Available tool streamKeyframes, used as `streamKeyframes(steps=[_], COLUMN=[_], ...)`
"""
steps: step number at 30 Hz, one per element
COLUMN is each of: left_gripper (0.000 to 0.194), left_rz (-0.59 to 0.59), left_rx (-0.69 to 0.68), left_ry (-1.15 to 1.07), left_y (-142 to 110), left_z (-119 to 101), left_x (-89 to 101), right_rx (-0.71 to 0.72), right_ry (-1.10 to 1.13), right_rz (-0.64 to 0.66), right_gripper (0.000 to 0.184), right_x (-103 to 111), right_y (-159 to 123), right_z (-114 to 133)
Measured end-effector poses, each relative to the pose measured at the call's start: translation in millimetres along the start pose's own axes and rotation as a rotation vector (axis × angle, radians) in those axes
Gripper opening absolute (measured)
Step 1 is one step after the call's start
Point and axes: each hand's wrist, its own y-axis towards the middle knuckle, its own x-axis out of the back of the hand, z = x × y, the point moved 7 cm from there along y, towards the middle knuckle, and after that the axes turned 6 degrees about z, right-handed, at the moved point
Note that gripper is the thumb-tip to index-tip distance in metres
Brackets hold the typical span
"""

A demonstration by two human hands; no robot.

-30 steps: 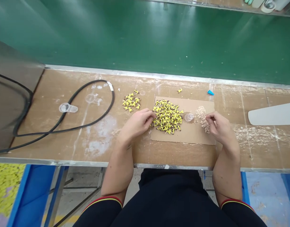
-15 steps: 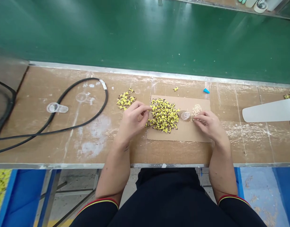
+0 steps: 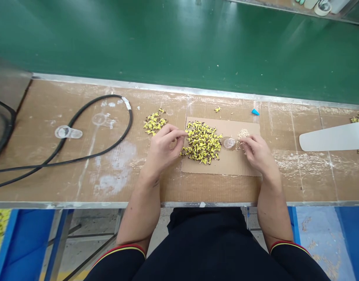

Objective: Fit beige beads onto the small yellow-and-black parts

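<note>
"Cardboard sheet on the workbench: contents?"

"One heap of yellow-and-dark miniature pieces, against the left edge. One small clear cup, right of the heap. One scatter of tiny beige pieces, toward the right edge."

"Left hand?"

"At the sheet's left edge, fingers curled, index fingertip by the heap. Open or gripping a piece: cannot tell."

"Right hand?"

"Near the right edge, thumb and index finger bent down at the beige pieces. Pinched or parted: cannot tell."

"Beyond the sheet?"

"One smaller yellow cluster, off the far-left corner. One blue conical cap, off the far-right corner. One black cable, looped toward the workbench's left end."
</note>
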Motion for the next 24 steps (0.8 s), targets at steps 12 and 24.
streamKeyframes(steps=[12, 24], left_gripper=[0.019, 0.019], left_rz=[0.038, 0.016], left_rx=[0.035, 0.018], left_ry=[0.006, 0.009], left_y=[-1, 0], left_z=[3, -1], left_x=[-6.4, -0.9], right_rx=[-0.064, -0.090], right_ry=[-0.054, -0.038], right_rz=[-0.109, -0.191], right_gripper=[0.024, 0.017], right_x=[-7, 15], right_y=[7, 1], right_z=[2, -5])
